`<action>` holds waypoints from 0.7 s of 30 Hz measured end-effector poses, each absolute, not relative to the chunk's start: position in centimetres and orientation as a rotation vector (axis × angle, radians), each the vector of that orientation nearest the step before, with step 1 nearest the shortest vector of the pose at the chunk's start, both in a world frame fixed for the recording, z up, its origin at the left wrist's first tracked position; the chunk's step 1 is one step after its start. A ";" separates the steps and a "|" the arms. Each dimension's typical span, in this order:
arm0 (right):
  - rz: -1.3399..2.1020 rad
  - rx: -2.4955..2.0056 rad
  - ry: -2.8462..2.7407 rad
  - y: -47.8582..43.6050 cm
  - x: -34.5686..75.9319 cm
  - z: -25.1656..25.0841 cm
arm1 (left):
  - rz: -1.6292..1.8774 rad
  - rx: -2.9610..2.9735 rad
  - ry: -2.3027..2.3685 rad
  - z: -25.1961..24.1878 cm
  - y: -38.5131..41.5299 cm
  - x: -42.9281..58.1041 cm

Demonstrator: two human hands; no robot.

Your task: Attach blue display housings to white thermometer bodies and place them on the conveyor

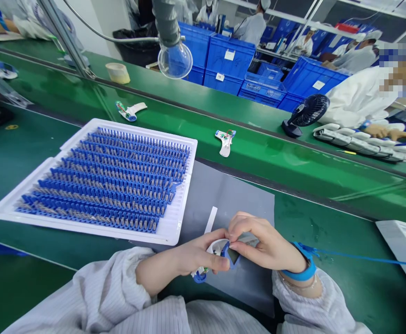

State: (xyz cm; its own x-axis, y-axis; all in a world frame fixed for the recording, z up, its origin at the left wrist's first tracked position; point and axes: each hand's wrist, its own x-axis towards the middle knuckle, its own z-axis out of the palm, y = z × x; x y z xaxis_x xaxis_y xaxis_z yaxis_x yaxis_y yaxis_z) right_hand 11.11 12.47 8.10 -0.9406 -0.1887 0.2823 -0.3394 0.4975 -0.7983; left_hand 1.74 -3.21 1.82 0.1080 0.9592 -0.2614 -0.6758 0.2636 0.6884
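Note:
A small white-and-blue plastic device housing [231, 256] is in my left hand [203, 255], with the thumb across its front. Its blue part frames a dark window, and a bit of green board and a blue ring show at the lower end. My right hand [255, 239] is closed in a pinch at the housing's upper edge; whatever lies between the fingertips is hidden. Both hands are over a grey mat [248, 199]. A white strip [211, 219] lies on the mat just beyond them. To the left stands a white tray [179, 218] holding rows of small blue parts with metal pieces.
Two similar white housings with wires, one at left [131, 111] and one at centre [225, 143], lie on the green conveyor belt [258, 157]. A blue cord runs right from my wristband [302, 264]. Across the belt are a tape roll [117, 73], a fan [307, 111] and co-workers.

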 end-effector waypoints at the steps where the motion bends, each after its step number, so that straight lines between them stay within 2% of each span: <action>1: 1.438 0.461 -2.589 12.5 11.1 8.1 | 1.261 0.457 0.764 1.7 -3.2 1.7; 11: 1.374 0.437 -2.737 12.4 11.4 8.6 | 1.283 0.419 0.750 1.7 -3.2 1.8; 21: 1.558 0.451 -2.648 12.7 11.9 9.0 | 1.458 0.311 0.561 1.5 -3.2 2.0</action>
